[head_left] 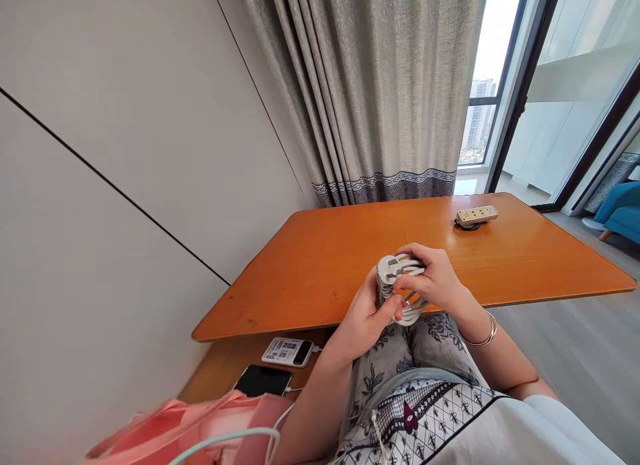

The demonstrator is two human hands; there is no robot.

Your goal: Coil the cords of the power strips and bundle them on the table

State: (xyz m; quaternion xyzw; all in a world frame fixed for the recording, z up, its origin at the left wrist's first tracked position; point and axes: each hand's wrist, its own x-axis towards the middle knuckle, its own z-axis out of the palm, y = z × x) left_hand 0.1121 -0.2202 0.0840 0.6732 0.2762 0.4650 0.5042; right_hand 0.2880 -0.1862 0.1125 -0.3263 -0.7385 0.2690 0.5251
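A coiled white power cord is between my hands, above my lap and by the near edge of the table. Its white plug faces up with flat metal pins showing. My left hand is closed around the plug end and the lower coils, thumb across the front. From the other side, my right hand pinches the loops near the plug with thumb and fingers. Parts of the coil are hidden behind the fingers.
An orange-brown wooden table spreads ahead, with a cream power strip and its black cord at the far right. A power bank and black phone lie on a lower surface at left, beside a pink bag.
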